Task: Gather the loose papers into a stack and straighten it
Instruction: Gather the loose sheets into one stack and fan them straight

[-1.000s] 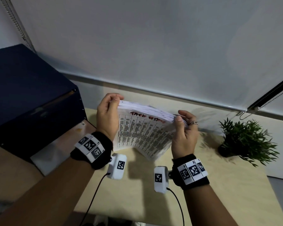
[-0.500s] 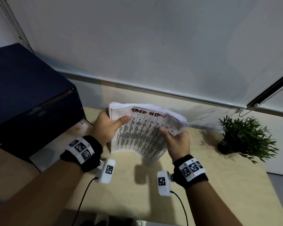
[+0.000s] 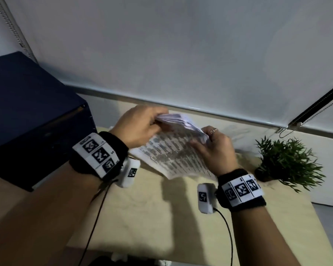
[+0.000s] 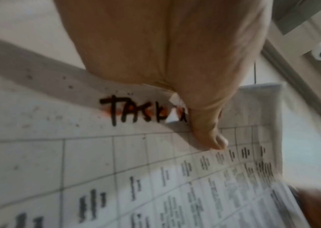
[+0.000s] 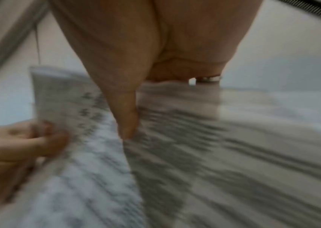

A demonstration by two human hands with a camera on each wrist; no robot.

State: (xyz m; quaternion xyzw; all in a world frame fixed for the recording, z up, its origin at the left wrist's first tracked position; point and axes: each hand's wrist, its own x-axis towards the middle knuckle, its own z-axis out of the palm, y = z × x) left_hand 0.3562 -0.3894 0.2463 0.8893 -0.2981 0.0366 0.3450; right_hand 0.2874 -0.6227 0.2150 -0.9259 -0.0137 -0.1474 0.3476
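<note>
Papers [image 3: 173,156] apparently between both hands [image 3: 215,150]

Both forearms reach forward; the left hand [image 3: 140,125] and right hand [image 3: 215,150] pinch opposite edges, thumbs on top.
</note>
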